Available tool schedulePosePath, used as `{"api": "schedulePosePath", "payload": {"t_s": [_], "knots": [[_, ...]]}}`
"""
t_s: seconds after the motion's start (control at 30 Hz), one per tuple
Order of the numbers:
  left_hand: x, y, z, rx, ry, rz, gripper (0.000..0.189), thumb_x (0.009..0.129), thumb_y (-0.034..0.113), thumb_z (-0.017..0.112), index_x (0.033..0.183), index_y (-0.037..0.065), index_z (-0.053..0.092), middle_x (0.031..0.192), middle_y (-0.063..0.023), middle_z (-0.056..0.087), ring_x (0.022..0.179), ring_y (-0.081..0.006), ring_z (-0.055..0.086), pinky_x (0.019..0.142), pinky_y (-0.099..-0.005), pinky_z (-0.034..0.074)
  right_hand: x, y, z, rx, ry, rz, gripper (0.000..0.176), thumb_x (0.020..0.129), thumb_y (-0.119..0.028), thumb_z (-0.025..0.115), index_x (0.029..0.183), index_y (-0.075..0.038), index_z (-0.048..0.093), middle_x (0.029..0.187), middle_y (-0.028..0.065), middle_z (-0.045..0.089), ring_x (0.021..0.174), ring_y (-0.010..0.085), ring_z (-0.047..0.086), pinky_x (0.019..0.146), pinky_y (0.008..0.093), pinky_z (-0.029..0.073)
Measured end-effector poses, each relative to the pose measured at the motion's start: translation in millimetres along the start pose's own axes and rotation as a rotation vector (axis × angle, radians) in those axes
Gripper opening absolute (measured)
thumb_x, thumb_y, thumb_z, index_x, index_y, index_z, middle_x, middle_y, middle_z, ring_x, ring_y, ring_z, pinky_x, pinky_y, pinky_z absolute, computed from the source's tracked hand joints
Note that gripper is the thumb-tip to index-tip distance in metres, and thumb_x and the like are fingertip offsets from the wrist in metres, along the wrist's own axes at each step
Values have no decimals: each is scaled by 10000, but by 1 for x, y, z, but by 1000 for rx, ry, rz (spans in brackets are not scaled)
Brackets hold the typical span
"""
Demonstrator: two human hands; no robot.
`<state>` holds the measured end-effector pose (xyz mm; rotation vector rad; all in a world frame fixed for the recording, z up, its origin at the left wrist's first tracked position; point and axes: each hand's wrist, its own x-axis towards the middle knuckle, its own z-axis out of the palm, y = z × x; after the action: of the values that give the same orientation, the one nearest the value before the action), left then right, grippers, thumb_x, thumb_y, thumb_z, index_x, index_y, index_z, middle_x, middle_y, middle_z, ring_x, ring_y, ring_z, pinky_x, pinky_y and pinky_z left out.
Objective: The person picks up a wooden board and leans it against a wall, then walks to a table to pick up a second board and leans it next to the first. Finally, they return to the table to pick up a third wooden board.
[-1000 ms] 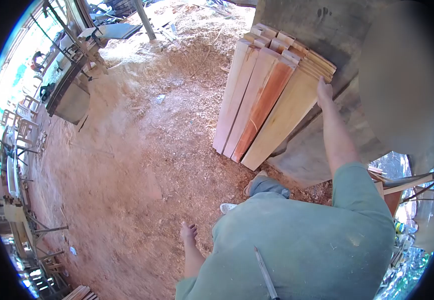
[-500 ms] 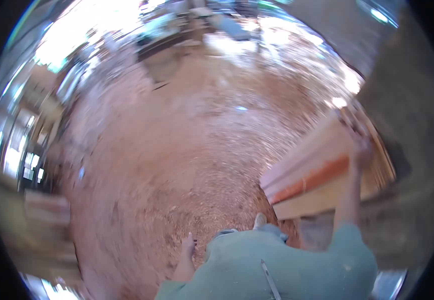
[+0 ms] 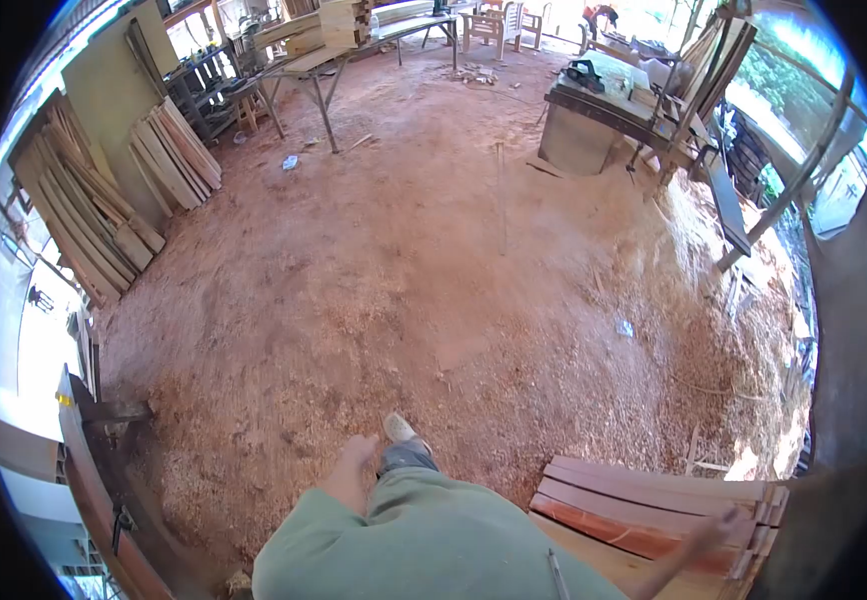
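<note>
My left hand (image 3: 358,450) hangs low in front of my body, over the shavings-covered ground, with nothing seen in it. Its fingers look loose and apart. At the lower right, my right hand (image 3: 722,526) overlaps a stack of planks (image 3: 619,497) in this view. Its fingers are smeared by motion, and I cannot tell whether they grip a plank. The stack has pale boards and a redder one, their ends lined up at the right. A pen (image 3: 558,575) lies against my green shirt.
Planks (image 3: 89,210) lean against the left wall. A work table (image 3: 609,90) with tools stands at the upper right. Farther back are a long bench (image 3: 329,60), wooden chairs (image 3: 499,30) and a person (image 3: 602,16). A long beam (image 3: 104,490) runs along the lower left.
My view has swung left, so the plank stack now sits lower in the picture. My right hand was at the stack's far end and now appears lower, over the boards.
</note>
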<state>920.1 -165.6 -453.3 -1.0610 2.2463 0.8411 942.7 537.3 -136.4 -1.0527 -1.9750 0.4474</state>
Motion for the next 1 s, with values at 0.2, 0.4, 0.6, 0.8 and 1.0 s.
{"api": "schedulePosePath", "payload": {"t_s": [0.2,0.4,0.6,0.8,1.0], "knots": [[91,11,-16,-208,-224,-80,344,795,379,601,680,63,677,645,-111,644,579,-214,602,546,-355,480,-213,-190,181,338,-1029,-488,317,864,-118,584,1138,43,579,1138,169,630,1023,256,598,884,346,458],[73,56,-133,-350,-221,61,581,795,467,562,1043,-50,659,1041,-273,644,1076,-360,599,900,-406,471,-324,-35,445,-115,-1447,-379,386,815,-285,634,1087,-10,626,1013,126,628,896,236,580,743,375,480],[178,48,-209,-697,30,-62,604,870,509,520,1054,-53,640,1002,-231,666,1021,-324,618,882,-392,460,-316,-219,359,-468,-1844,205,378,824,-324,616,1102,-69,599,871,133,618,756,291,570,639,441,441],[277,116,-380,-1069,154,211,529,910,489,498,942,-10,670,962,-129,686,933,-189,627,765,-328,471,-377,-313,497,-516,-1929,143,274,821,-278,612,982,-56,607,719,123,588,543,247,529,447,420,390],[340,12,-441,-367,159,-227,626,879,560,481,1097,-2,651,1118,-236,633,1104,-331,590,900,-390,462,-547,-526,688,-788,-1846,-1098,192,770,-189,589,824,-29,679,608,128,547,537,279,533,508,424,427]]}}
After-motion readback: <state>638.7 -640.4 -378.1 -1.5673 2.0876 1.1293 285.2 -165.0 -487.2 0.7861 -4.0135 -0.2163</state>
